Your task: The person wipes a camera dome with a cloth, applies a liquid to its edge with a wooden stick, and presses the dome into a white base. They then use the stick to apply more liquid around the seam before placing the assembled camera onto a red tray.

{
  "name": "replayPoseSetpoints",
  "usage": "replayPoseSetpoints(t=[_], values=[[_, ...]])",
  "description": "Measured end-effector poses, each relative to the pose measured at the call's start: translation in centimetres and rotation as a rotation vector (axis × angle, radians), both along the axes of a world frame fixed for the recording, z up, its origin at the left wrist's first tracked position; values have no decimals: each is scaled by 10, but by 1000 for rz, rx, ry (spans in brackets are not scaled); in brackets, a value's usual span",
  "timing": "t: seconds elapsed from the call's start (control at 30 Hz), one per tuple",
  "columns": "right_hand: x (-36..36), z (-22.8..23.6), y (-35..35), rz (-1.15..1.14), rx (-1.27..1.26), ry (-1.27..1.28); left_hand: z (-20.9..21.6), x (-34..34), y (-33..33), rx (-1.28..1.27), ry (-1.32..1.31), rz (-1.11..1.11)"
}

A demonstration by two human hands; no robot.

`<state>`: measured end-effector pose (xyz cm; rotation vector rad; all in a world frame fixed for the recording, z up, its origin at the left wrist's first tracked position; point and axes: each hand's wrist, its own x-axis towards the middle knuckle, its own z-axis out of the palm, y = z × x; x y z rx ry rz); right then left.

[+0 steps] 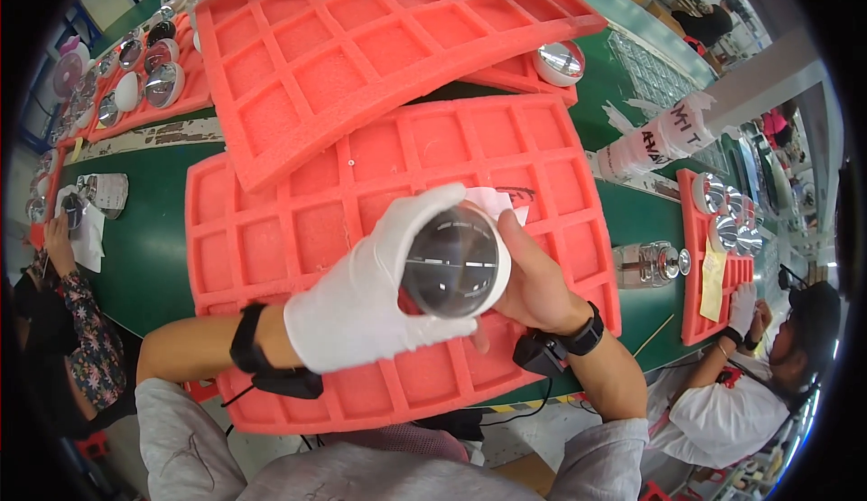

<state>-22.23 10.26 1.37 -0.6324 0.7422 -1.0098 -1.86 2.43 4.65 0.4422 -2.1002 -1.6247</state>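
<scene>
The left hand (pixel 361 307), in a white glove, and the bare right hand (pixel 533 284) hold together one round shiny reflector (pixel 456 264). The reflector sits in the middle of the view, above the lower part of a red foam tray (pixel 271 230) that lies on the green desk (pixel 144 230). The gloved fingers (pixel 424 207) wrap over its rim from 9 o'clock to 12 o'clock, and the thumb closes under it near 6 o'clock. The right hand cups it from 3 o'clock, with its fingers hidden behind the body. So both hands are closed on the reflector, and neither is nearer than the other.

The round mouth of the reflector faces up to the camera, so its long axis points away from the tray, nearly along the line of sight. The empty square pockets of the tray lie directly under it.

A second red foam tray (pixel 361 40) lies tilted over the first at 12 o'clock. More shiny reflectors (pixel 163 81) stand at 10 o'clock.
</scene>
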Motion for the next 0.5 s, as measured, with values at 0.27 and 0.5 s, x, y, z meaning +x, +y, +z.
replayPoseSetpoints(t=[0.27, 0.5], values=[[-11, 2, -8, 122, 45, 29, -22, -12, -33, 247, -22, -156], [3, 4, -2, -245, -69, 107, -16, -25, -67, -88, 55, -268]])
